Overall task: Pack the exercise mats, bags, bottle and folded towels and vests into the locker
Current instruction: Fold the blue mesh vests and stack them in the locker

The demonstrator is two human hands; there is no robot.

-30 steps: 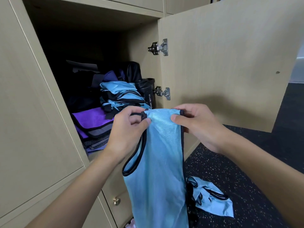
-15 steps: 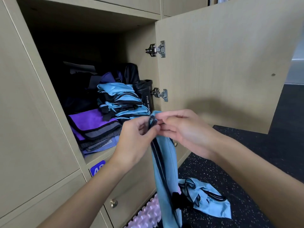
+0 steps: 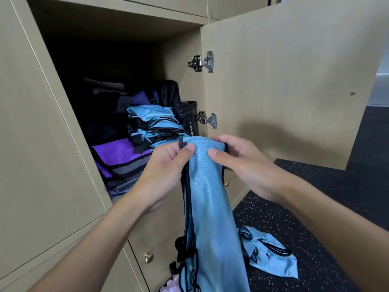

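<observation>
A light blue vest [image 3: 210, 211] with black trim hangs lengthwise in front of the open locker [image 3: 117, 60]. My left hand [image 3: 166, 169] pinches its top left corner and my right hand [image 3: 242, 163] pinches the top right corner. Inside the locker, a stack of folded blue vests [image 3: 155, 125] lies on purple and grey towels [image 3: 122, 157]. A black bottle [image 3: 189, 121] stands by the right wall, with dark bags [image 3: 109, 95] behind. Another blue vest [image 3: 271, 258] lies crumpled on the floor.
The locker door [image 3: 294, 81] stands open to the right. Closed drawers with brass knobs [image 3: 148, 257] sit below the locker. A pink mat corner [image 3: 171, 286] shows at the bottom edge. The floor [image 3: 315, 207] is dark speckled rubber.
My hands brought the vest's top corners together, folding it lengthwise, then spread apart a little along the narrower top edge. The view shifted slightly upward.
</observation>
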